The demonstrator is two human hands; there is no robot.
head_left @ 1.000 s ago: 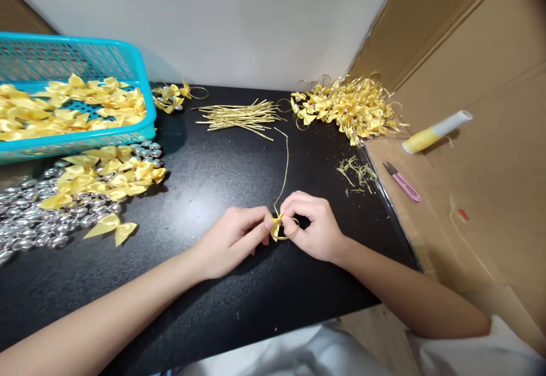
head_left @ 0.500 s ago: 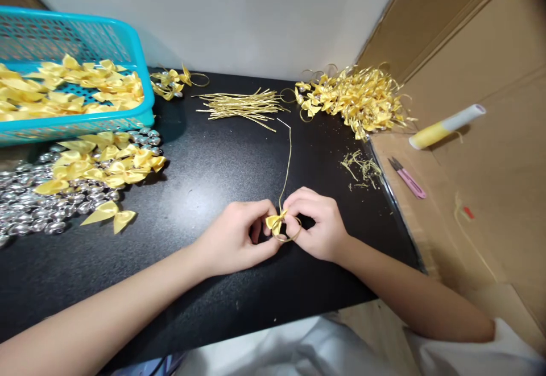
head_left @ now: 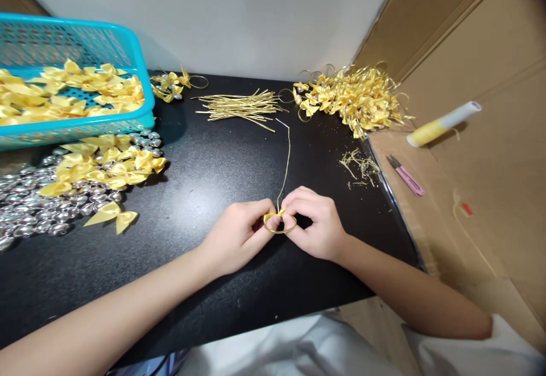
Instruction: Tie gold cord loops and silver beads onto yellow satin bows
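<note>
Blue basket (head_left: 140, 74), pink snips (head_left: 405, 176), silver beads (head_left: 29, 211)

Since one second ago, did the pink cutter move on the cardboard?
No. The pink cutter lies at the same spot on the cardboard, near the table edge; only the camera shifted.

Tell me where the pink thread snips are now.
The pink snips lie on the cardboard right of the black table, below the yellow-white tube.

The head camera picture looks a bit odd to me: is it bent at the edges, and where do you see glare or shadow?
Head view: the black table edge bows, a wide-lens bend; soft sheen on it left of the left hand; the blue basket casts a shadow rightward; the silver beads glint; the top right corner darkens.
</note>
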